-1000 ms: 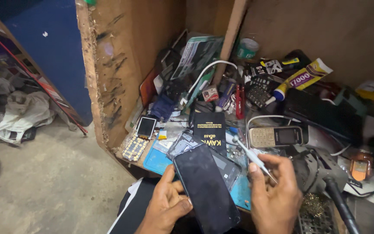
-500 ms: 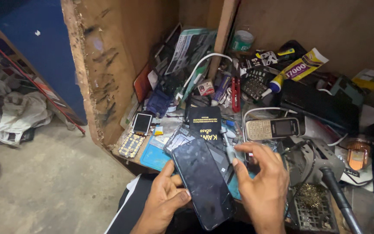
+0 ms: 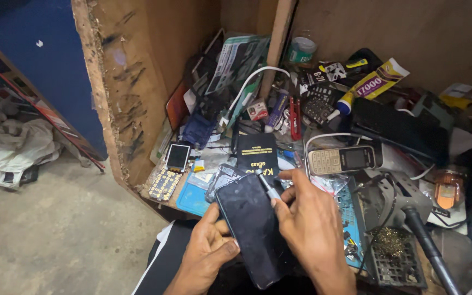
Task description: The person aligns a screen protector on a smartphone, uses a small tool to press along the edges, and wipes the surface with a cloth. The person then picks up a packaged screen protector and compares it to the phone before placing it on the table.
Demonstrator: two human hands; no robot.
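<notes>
The phone (image 3: pixel 255 232) lay dark-side up over your lap, its lower end hidden behind your hands. Your left hand (image 3: pixel 208 254) gripped its edge; your right hand (image 3: pixel 310 226) pinched a small tool (image 3: pixel 267 184) at its top corner.

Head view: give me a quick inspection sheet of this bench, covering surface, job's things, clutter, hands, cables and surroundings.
Surface: blue mat on a crowded bench, mostly covered.
Job's things: dark smartphone, screen up, smudged; thin metal tool with its tip at the phone's top edge.
Clutter: keypad phone, glue tube, tape roll, loose keypad, small screen, black booklet.
Hands: left hand holds the smartphone; right hand pinches the tool.
Cables: white cable arcs over the back pile.
Surroundings: worn wooden panel, concrete floor, crumpled cloth.
</notes>
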